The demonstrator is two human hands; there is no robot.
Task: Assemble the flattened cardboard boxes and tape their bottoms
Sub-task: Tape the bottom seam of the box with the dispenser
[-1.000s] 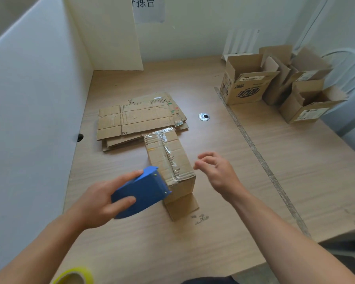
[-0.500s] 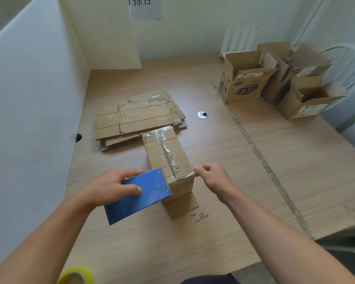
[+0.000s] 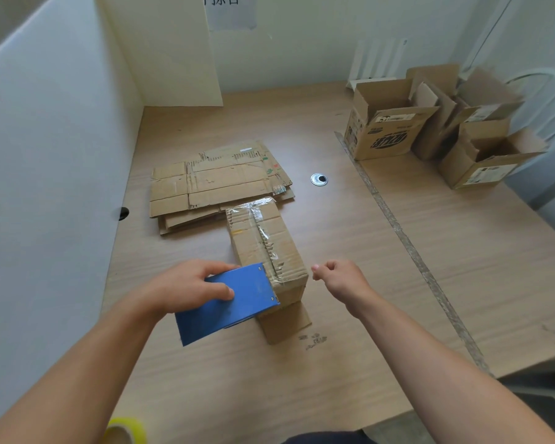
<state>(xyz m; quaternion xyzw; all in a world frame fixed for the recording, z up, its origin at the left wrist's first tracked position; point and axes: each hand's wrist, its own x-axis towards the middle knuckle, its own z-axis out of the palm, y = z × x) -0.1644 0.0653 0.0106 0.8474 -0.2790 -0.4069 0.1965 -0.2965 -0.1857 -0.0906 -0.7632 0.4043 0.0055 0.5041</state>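
Wooden table (image 3: 334,363) carries the box (image 3: 263,238), its long axis running away from me, tape along the top. At its near end the left hand (image 3: 180,286) grips the blue dispenser (image 3: 234,302) — the nearer one. Just right of that end I see the right hand (image 3: 340,278), fingers curled on nothing visible.

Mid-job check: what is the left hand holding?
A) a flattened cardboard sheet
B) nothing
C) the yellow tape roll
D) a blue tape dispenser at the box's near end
D: the left hand grips the blue tape dispenser against the near end of the taped box.
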